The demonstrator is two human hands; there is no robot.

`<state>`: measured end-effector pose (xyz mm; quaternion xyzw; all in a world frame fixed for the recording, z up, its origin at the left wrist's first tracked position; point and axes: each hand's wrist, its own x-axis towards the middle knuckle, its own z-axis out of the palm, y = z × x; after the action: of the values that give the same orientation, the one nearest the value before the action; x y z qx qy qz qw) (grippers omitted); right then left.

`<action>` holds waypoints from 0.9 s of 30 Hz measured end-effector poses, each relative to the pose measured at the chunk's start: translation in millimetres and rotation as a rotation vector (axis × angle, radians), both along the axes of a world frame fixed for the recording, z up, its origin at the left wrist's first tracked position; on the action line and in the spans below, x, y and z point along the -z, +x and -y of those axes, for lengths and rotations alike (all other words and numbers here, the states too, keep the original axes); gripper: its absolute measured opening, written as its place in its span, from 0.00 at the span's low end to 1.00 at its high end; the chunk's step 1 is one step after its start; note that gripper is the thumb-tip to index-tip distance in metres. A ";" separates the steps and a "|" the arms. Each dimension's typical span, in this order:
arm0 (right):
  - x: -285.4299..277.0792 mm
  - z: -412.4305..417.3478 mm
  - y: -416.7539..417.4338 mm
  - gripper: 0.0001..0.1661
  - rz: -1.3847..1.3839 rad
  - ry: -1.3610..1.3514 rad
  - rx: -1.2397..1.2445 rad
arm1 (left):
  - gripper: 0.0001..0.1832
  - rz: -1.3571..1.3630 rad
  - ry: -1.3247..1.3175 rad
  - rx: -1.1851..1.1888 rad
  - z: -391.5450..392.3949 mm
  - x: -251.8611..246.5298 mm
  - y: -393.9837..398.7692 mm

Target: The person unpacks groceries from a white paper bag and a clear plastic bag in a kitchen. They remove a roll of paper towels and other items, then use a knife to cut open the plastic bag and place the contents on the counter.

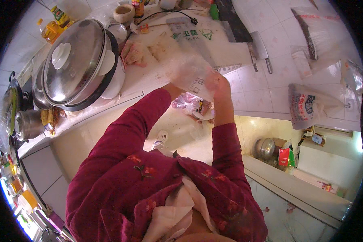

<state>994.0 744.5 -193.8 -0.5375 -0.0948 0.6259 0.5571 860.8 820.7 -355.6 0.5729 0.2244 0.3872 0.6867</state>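
A translucent plastic bag (pixel 193 72) with printing hangs between my two hands above the front edge of the countertop (pixel 139 81). My right hand (pixel 220 83) grips the bag's right side, its fingers partly seen through the film. At the bag's lower left is my left hand (pixel 176 89); the bag covers its fingers, so its grip is hidden. Another plastic bag with green printing (pixel 193 34) lies flat on the counter beyond. A pink cloth (pixel 133 54) lies crumpled to the left.
A large lidded pan (pixel 75 60) stands at left, near a steel pot (pixel 29 124) and oil bottles (pixel 51 30). A cleaver (pixel 260 45) and a knife (pixel 252 57) are at the wall. Filled bags (pixel 305 106) hang at right. Below, a bag (pixel 186 103) rests near the floor.
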 end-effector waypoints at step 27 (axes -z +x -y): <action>-200.6 -57.2 184.7 0.39 -0.127 0.734 -0.664 | 0.51 -1.275 0.934 0.160 23.2 -89.6 7.0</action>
<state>1178.7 801.7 6.9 -0.2076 -0.4407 0.7262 0.4850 867.8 797.5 -266.1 0.9273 0.3469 -0.0121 0.1401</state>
